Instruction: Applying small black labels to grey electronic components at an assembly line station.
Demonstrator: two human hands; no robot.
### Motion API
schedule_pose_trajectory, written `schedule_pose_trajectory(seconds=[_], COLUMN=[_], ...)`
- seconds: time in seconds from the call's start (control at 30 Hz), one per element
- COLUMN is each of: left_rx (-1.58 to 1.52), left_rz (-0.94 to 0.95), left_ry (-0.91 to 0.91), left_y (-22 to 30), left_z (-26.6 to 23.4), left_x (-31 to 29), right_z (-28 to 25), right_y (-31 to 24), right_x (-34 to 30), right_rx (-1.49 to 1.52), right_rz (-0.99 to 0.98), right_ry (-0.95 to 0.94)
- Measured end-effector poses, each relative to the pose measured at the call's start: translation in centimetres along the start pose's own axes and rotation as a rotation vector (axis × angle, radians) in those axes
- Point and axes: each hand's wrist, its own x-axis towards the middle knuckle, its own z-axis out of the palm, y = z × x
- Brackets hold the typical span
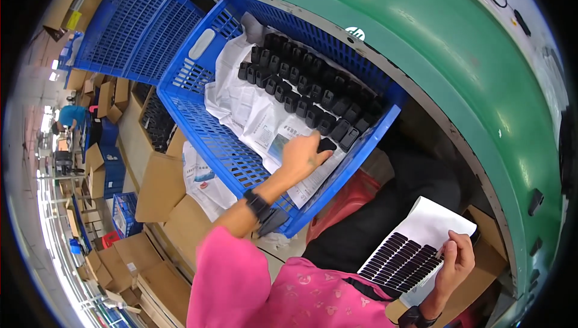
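My left hand reaches into a blue plastic crate, its fingers closed on a small black plastic casing at the near end of the rows. Many more such black casings stand close together in rows on crumpled printed paper lining the crate. Lower right, my right hand grips the edge of a white sheet of black oblong stickers, thumb and fingers pinched at its right side. Whether a loose sticker is between those fingers I cannot make out. The sheet lies tilted over my lap.
A green curved machine edge or bench runs along the far and right side. Another blue crate stands at upper left. Open cardboard boxes crowd the left, near a box of dark parts. A person is far off left.
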Motion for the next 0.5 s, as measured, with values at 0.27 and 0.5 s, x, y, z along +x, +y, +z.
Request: schedule_pose_trajectory(seconds=[0.27,0.5], left_rx=[0.051,-0.062], left_rz=[0.198,0.273], left_ry=[0.014,0.022], left_y=[-4.4,-4.2], left_z=[9.4,11.4], left_x=[1.9,2.8], right_z=[-0.5,-5.0], right_y=[2.3,1.3], right_x=[0.3,0.5], right_rx=[0.015,-0.176], right_rz=[0.045,0.129], right_ry=[0.100,0.327])
